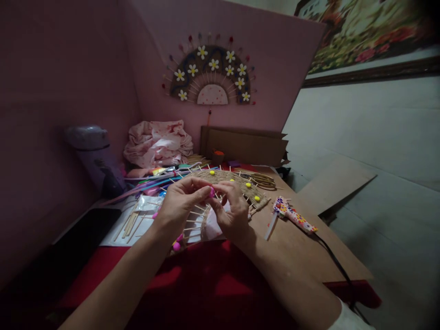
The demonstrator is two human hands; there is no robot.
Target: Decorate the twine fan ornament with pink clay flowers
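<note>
A small bright pink piece of what looks like soft clay point(211, 192) is pinched between the fingertips of both hands. My left hand point(181, 197) is closed on it from the left, and my right hand point(232, 211) is closed on it from the right. Under and behind the hands lies a half-round fan point(224, 178) of twine and thin sticks. Yellow dots point(248, 184) sit along its woven band. Near its lower left end is a pink ball point(176, 246). My hands hide part of the fan's middle.
A flower-patterned glue gun point(292, 217) with a black cord lies on the board at right. Loose sticks point(130, 224) and a dark flat slab point(92, 228) are at left. Behind stand a tumbler point(96, 160), pink cloth point(158, 143) and cardboard point(242, 145). A finished-looking fan point(211, 68) hangs above.
</note>
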